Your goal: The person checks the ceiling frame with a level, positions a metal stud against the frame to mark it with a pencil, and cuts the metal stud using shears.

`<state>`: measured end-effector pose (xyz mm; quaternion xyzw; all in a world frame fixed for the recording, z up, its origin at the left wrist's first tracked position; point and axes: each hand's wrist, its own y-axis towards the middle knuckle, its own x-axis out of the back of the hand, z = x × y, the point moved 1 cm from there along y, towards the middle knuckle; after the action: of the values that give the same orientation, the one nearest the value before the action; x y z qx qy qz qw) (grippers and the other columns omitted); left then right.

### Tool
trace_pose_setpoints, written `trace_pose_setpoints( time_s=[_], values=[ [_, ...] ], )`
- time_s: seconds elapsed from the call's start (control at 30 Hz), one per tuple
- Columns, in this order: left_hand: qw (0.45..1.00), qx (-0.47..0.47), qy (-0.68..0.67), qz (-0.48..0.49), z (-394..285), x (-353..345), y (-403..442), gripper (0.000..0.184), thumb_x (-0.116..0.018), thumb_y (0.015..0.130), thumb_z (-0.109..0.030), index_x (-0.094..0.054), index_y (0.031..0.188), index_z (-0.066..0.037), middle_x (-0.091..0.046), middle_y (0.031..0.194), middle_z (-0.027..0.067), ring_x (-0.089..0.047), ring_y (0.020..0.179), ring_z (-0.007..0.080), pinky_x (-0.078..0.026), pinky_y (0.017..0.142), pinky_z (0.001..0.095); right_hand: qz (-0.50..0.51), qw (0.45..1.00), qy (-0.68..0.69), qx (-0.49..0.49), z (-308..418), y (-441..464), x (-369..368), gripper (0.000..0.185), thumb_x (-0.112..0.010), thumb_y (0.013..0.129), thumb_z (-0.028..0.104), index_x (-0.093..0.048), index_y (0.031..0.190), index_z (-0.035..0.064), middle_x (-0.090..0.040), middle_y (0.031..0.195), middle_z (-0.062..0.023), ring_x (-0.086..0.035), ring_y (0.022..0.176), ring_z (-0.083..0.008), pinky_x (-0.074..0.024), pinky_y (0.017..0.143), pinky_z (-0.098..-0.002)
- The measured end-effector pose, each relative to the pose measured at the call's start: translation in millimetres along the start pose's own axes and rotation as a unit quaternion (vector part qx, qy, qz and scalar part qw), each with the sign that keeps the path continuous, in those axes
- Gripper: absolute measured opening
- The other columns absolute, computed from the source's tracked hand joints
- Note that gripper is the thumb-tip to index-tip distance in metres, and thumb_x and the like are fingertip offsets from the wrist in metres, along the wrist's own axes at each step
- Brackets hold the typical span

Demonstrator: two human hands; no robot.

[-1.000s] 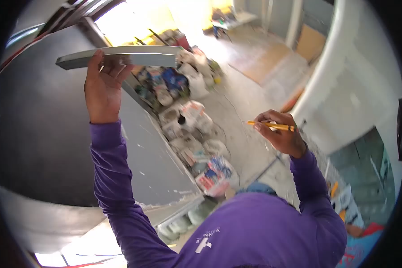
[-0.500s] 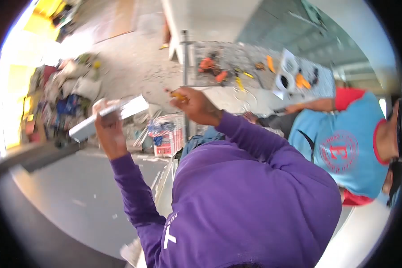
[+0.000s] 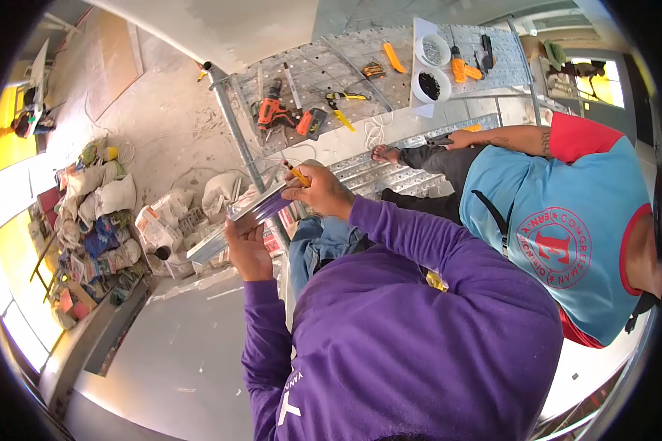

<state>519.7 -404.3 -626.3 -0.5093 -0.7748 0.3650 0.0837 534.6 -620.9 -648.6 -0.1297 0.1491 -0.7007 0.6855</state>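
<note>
My left hand point(image 3: 250, 253) is closed around a short shiny metal channel point(image 3: 257, 211), its fingers under the piece and its thumb along the side. The channel runs from lower left up to my right hand. My right hand point(image 3: 321, 192) is closed on a slim orange-yellow, pencil-like tool point(image 3: 299, 176), with a dark tip pointing up and left. Its exact kind is too small to tell. The right fingers are at the channel's upper end, and whether they grip it too I cannot tell.
On the scaffold platform point(image 3: 324, 62) lie an orange drill point(image 3: 273, 110), yellow-handled snips point(image 3: 338, 110) and tubs of screws point(image 3: 428, 87). A co-worker in a blue shirt point(image 3: 522, 220) sits at right. Filled sacks point(image 3: 165, 220) lie below left, beside a grey board point(image 3: 176, 353).
My left hand has brought the metal channel right, towards my right hand, so they now meet. The view has shifted and sharpened. The co-worker stays at the right.
</note>
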Motion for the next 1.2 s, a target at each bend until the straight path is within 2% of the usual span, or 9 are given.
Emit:
trace_pose_setpoints(
  time_s=[0.2,0.27,0.33,0.47,0.7,0.9,0.97,1.03,1.2],
  values=[
    [0.943,0.209,0.232,0.119,3,-49,4,0.058,-0.063,0.095,-0.045,-0.053,0.131,-0.001,-0.066,0.118,0.0177,-0.070,0.088,0.0269,-0.057,0.083,0.0391,-0.042,0.990,0.084,-0.101,-38,35,58,0.030,-0.079,0.083,0.010,-0.065,0.108,0.0015,-0.070,0.088,-0.0053,-0.066,0.079,-0.0106,-0.0530,0.073,-0.0270],
    [0.858,-0.036,0.488,0.155,-6,-80,-6,0.064,-0.071,0.088,-0.045,-0.053,0.132,-0.002,-0.065,0.119,0.0180,-0.068,0.096,0.0304,-0.055,0.089,0.0415,-0.042,0.990,0.101,-0.088,-57,47,83,0.032,-0.078,0.084,0.010,-0.066,0.112,0.0012,-0.069,0.087,-0.0030,-0.063,0.074,-0.0091,-0.0517,0.070,-0.0262],
    [0.653,-0.305,0.670,0.178,-16,-112,-5,0.076,-0.083,0.076,-0.036,-0.051,0.135,-0.003,-0.063,0.123,0.0181,-0.060,0.114,0.0369,-0.047,0.101,0.0463,-0.024,0.991,0.079,-0.101,-64,57,111,0.034,-0.078,0.084,0.011,-0.066,0.114,0.0014,-0.069,0.087,-0.0024,-0.060,0.073,-0.0080,-0.0505,0.068,-0.0262],
    [0.434,-0.435,0.746,0.256,12,-163,32,0.075,-0.082,0.073,-0.033,-0.047,0.134,-0.006,-0.064,0.116,0.0169,-0.060,0.111,0.0370,-0.049,0.096,0.0458,0.031,0.972,0.127,-0.197,-41,64,154,0.035,-0.078,0.086,0.009,-0.066,0.119,0.0042,-0.064,0.082,0.0011,-0.053,0.064,-0.0046,-0.0449,0.057,-0.0228],
    [0.523,-0.109,0.782,0.322,97,-145,88,0.056,-0.075,0.083,-0.036,-0.049,0.121,-0.005,-0.066,0.092,0.0176,-0.067,0.084,0.0410,-0.053,0.070,0.0495,-0.154,0.948,0.172,-0.218,-126,95,290,0.035,-0.070,0.090,0.044,-0.062,0.097,0.0113,-0.045,0.061,0.0061,-0.037,0.045,-0.0033,-0.0299,0.038,-0.0233],
    [0.611,-0.020,0.754,0.242,101,-99,98,0.074,-0.079,0.078,-0.046,-0.048,0.128,-0.002,-0.068,0.092,0.0190,-0.068,0.084,0.0394,-0.052,0.072,0.0477,-0.486,0.812,0.240,-0.218,-275,126,487,0.022,-0.071,0.089,0.029,-0.060,0.085,0.0105,-0.055,0.063,-0.0025,-0.054,0.050,-0.0150,-0.0410,0.039,-0.0267],
    [0.615,-0.012,0.756,0.224,103,-73,102,0.076,-0.079,0.078,-0.047,-0.047,0.131,-0.002,-0.069,0.094,0.0194,-0.068,0.086,0.0394,-0.052,0.073,0.0475,-0.469,0.835,-0.129,-0.256,-273,133,500,0.035,-0.069,0.089,0.031,-0.060,0.108,0.0029,-0.061,0.082,-0.0139,-0.063,0.073,-0.0302,-0.0533,0.065,-0.0414],
    [0.613,-0.029,0.762,0.208,101,-62,104,0.074,-0.076,0.081,-0.048,-0.048,0.132,-0.003,-0.069,0.100,0.0204,-0.067,0.091,0.0396,-0.052,0.075,0.0471,-0.500,0.682,-0.497,-0.196,-221,140,445,0.048,-0.067,0.088,0.031,-0.056,0.124,0.0013,-0.063,0.112,-0.0222,-0.062,0.107,-0.0375,-0.0524,0.090,-0.0474],
    [0.575,-0.078,0.801,0.147,97,-51,115,0.071,-0.072,0.083,-0.050,-0.052,0.133,-0.004,-0.067,0.111,0.0215,-0.066,0.096,0.0412,-0.052,0.079,0.0485,-0.134,0.792,-0.595,-0.024,-272,179,309,0.063,-0.070,0.086,0.035,-0.049,0.141,0.0134,-0.048,0.141,-0.0167,-0.046,0.132,-0.0326,-0.0445,0.104,-0.0476]
  ],
)
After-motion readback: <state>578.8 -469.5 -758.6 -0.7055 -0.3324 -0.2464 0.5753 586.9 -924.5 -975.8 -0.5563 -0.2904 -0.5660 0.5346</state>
